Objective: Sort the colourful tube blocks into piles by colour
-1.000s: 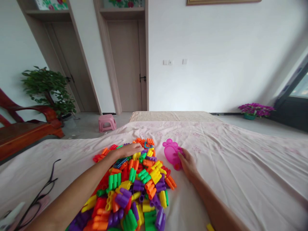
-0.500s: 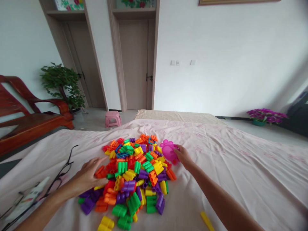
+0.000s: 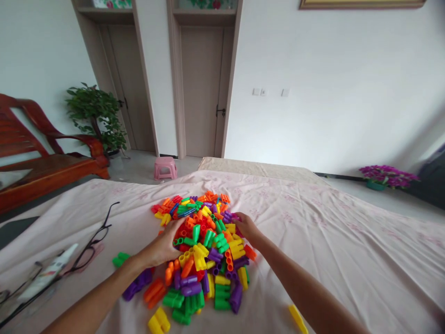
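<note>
A heap of plastic building blocks (image 3: pixel 208 250) in orange, green, yellow, purple and red lies on the cloth before me; many look like joined tubes. At the heap's left side, my left hand (image 3: pixel 165 243) rests with its thumb apart from the fingers, touching the blocks; its fingertips are partly hidden among them. Against the right side is my right hand (image 3: pixel 246 228), fingers bent inward. A sliver of a pink plastic piece (image 3: pixel 236 215) shows at its fingertips; the rest of that piece is hidden. One flat yellow piece (image 3: pixel 298 319) lies apart at the lower right.
Black-framed glasses (image 3: pixel 88 250) and a white tube (image 3: pixel 48 272) lie on the pale cloth (image 3: pixel 330 260) at left. Beyond the cloth stand a pink stool (image 3: pixel 165 168), a wooden bench (image 3: pixel 52 167) and a potted plant (image 3: pixel 95 113).
My left hand has moved right into the heap, shifting blocks inward. My right hand has moved left against the heap, and the pink piece, plainly visible before, is now mostly hidden.
</note>
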The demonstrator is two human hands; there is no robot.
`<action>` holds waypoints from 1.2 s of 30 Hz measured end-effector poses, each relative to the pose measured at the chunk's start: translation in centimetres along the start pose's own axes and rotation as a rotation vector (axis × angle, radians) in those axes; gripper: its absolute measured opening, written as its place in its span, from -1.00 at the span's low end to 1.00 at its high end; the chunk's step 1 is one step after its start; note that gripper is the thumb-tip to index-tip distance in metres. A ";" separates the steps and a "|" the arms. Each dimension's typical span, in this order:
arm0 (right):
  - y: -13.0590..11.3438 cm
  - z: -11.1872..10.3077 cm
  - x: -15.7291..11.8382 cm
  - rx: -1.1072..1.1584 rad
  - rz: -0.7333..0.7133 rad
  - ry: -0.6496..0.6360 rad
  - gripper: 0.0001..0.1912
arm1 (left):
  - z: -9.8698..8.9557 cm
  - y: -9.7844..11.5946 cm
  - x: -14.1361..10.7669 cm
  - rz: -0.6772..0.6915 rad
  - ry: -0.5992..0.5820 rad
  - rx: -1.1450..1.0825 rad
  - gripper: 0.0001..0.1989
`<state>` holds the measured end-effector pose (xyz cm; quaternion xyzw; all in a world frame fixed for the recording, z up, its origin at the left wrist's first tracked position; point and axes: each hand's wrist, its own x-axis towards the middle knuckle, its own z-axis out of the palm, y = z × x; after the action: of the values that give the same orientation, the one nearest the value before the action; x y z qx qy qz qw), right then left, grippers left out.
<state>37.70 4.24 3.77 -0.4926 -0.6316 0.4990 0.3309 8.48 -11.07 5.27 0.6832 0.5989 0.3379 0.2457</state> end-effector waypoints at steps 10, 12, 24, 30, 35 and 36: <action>-1.7 0.1 -1.4 0.071 -0.026 0.001 -0.77 | 3.0 4.7 4.3 -0.014 -0.027 -0.331 -0.06; -2.8 -0.2 -1.3 0.009 -0.132 0.024 -0.79 | 2.5 5.6 4.9 0.030 0.003 -0.334 -0.15; -9.8 -2.3 -3.8 -0.395 -0.509 0.150 -0.69 | -3.3 5.9 2.8 0.025 -0.075 -0.319 -0.47; -2.9 -8.7 -3.9 -0.172 -0.176 0.205 -0.71 | -2.5 2.4 -3.2 -0.011 -0.212 -0.183 -0.16; 2.8 -11.6 -7.0 -0.117 -0.001 0.248 -0.63 | 0.7 1.1 -7.8 0.021 -0.170 0.124 0.35; 3.2 -11.4 -7.6 -0.108 0.015 0.240 -0.61 | 1.5 1.0 -8.3 0.054 -0.139 0.168 0.40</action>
<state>51.29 0.57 4.49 -0.5706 -0.6097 0.4040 0.3735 9.82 -19.27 3.64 0.7390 0.5880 0.2447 0.2195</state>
